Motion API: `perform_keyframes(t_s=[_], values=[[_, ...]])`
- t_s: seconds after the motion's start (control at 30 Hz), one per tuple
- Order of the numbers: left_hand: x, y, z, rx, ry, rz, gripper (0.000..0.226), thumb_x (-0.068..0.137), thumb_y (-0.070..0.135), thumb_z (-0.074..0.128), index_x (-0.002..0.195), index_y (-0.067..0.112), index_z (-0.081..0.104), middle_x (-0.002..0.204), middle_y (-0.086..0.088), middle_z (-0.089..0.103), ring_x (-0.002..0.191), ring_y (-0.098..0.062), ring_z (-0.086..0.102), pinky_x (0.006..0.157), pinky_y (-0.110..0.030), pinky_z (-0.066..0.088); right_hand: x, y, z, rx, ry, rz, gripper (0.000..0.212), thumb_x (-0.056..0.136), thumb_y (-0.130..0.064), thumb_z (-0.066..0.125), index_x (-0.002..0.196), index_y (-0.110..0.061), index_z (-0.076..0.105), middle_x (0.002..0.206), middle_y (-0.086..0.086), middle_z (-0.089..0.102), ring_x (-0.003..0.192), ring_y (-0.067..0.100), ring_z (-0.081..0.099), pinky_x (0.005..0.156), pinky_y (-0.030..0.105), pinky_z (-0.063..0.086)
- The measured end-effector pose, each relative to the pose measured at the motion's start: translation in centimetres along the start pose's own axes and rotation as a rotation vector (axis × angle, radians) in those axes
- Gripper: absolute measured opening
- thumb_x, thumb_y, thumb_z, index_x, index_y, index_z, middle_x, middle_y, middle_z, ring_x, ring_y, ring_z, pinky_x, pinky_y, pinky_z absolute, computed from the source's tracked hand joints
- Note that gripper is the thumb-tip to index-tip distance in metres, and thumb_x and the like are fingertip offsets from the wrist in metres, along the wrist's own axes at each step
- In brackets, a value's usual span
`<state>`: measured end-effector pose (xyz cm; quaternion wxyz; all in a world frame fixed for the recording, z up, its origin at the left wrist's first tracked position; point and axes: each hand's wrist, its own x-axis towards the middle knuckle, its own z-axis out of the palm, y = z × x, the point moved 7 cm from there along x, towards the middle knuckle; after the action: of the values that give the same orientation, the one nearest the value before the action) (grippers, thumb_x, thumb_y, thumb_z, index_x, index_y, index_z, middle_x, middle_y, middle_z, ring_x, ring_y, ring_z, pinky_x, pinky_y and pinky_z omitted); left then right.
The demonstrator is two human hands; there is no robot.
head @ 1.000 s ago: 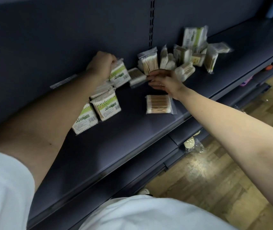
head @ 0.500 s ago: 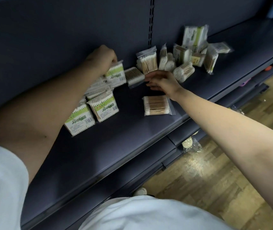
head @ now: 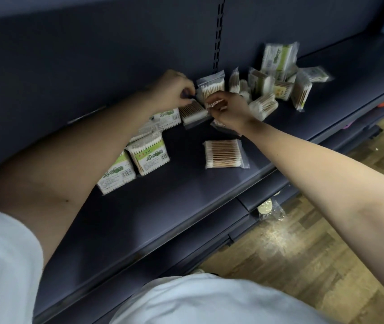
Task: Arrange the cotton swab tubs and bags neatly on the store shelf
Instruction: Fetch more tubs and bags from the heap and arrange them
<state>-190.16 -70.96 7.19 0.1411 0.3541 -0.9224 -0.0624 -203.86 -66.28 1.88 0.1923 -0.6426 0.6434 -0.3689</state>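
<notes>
Both hands are at the back of the dark shelf (head: 186,206), right among the cotton swabs. The right hand (head: 229,109) has its grip closed round a small bag (head: 212,104); the white tips poke out under the curled fingers. The left hand (head: 171,90) is just beside it with its fingers bunched at the left edge of a standing bag (head: 211,86). Whether that grip actually has hold of the plastic, I cannot tell from here.

The standing bag is clear, upright against the back panel (head: 93,54), with its wooden sticks vertical and white tips on top. Below it a lying bag (head: 192,111) rests flat, touching the fingers of both hands.

To the left, green-label packs (head: 149,155) run in a ragged row towards the shelf front. They are white packs with green bands and a barcode sticker, and they lean on one another.

Near the front edge a flat bag (head: 225,154) sits apart from the others, with tan sticks side by side and white at both ends.

Off to the right is a heap (head: 279,85) of mixed packs, tilted every which way, and one tall pack is propped against the panel. A wooden floor (head: 303,253) shows below.
</notes>
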Motion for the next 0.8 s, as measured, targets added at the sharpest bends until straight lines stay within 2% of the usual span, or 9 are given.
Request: perform_keyframes(t_s=[0.1,0.17,0.23,0.33,0.43,0.53,0.6,0.67,0.8], values=[[0.1,1.4,2.9,-0.003,-0.130,-0.038,0.029,0.077,0.019,0.075,0.102,0.006,0.069,0.101,-0.011,0.068,0.092,-0.024,0.064,0.076,-0.024,0.044,0.6,-0.2,-0.2,-0.030,0.062,-0.013,0.025,0.082,-0.011,0.064,0.107,-0.015,0.067,0.105,-0.003,0.068,0.092,0.010,0.064,0.072,0.006,0.044],[0.2,1.0,5.1,0.036,-0.198,-0.121,0.040,0.075,0.027,0.077,0.108,0.006,0.066,0.109,-0.011,0.066,0.098,-0.024,0.062,0.081,-0.030,0.049,0.3,0.0,-0.7,-0.033,0.076,-0.011,0.026,0.082,-0.010,0.062,0.108,-0.016,0.067,0.106,-0.004,0.068,0.091,0.010,0.063,0.077,0.013,0.045],[0.3,0.9,6.7,0.136,-0.241,-0.172,0.042,0.077,0.029,0.076,0.109,0.004,0.065,0.112,-0.014,0.063,0.100,-0.028,0.060,0.083,-0.035,0.050,-0.3,0.5,-1.3,-0.047,0.068,0.007,0.028,0.083,-0.009,0.060,0.108,-0.019,0.066,0.102,-0.008,0.065,0.085,0.009,0.062,0.075,0.016,0.046],[0.5,1.3,7.7,0.223,-0.240,-0.179,0.029,0.079,0.020,0.072,0.101,0.003,0.067,0.111,-0.017,0.061,0.097,-0.033,0.060,0.079,-0.039,0.051,-1.1,1.8,-2.4,-0.093,0.059,0.033,0.029,0.082,-0.010,0.059,0.107,-0.023,0.066,0.103,-0.002,0.067,0.086,0.011,0.062,0.077,0.021,0.049],[1.0,1.2,7.9,0.218,-0.225,-0.187,0.019,0.080,0.011,0.067,0.096,0.001,0.067,0.107,-0.018,0.061,0.093,-0.035,0.062,0.074,-0.038,0.050,-1.9,2.8,-3.4,-0.116,0.065,0.050,0.030,0.082,-0.007,0.058,0.109,-0.019,0.066,0.107,-0.002,0.065,0.085,0.010,0.059,0.074,0.014,0.042],[1.4,1.0,7.7,0.199,-0.228,-0.201,0.021,0.080,0.018,0.070,0.091,0.001,0.066,0.103,-0.019,0.063,0.092,-0.033,0.061,0.076,-0.039,0.052,-2.6,3.2,-3.7,-0.155,0.064,0.038,0.026,0.083,-0.009,0.059,0.107,-0.017,0.066,0.109,-0.002,0.065,0.087,0.012,0.061,0.076,0.016,0.045],[1.4,1.1,7.8,0.210,-0.223,-0.189,0.032,0.079,0.028,0.073,0.097,0.003,0.064,0.109,-0.017,0.058,0.098,-0.032,0.058,0.079,-0.040,0.049,-2.9,3.2,-3.5,-0.190,0.052,0.025,0.025,0.083,-0.010,0.059,0.106,-0.017,0.066,0.108,0.002,0.066,0.088,0.015,0.062,0.080,0.025,0.050],[1.3,0.9,7.9,0.240,-0.214,-0.184,0.043,0.079,0.033,0.073,0.108,0.004,0.059,0.116,-0.016,0.052,0.105,-0.032,0.054,0.084,-0.042,0.048,-3.1,2.8,-3.4,-0.235,0.032,0.006,0.027,0.082,-0.008,0.058,0.107,-0.016,0.066,0.111,0.005,0.065,0.092,0.018,0.062,0.084,0.027,0.050],[1.2,0.7,8.1,0.327,-0.209,-0.191,0.030,0.083,0.016,0.067,0.110,0.005,0.060,0.119,-0.016,0.054,0.107,-0.034,0.055,0.086,-0.045,0.050,-3.1,1.7,-3.1,-0.263,0.006,-0.036,0.028,0.082,-0.008,0.057,0.107,-0.018,0.065,0.113,0.004,0.064,0.092,0.017,0.062,0.084,0.026,0.051]])
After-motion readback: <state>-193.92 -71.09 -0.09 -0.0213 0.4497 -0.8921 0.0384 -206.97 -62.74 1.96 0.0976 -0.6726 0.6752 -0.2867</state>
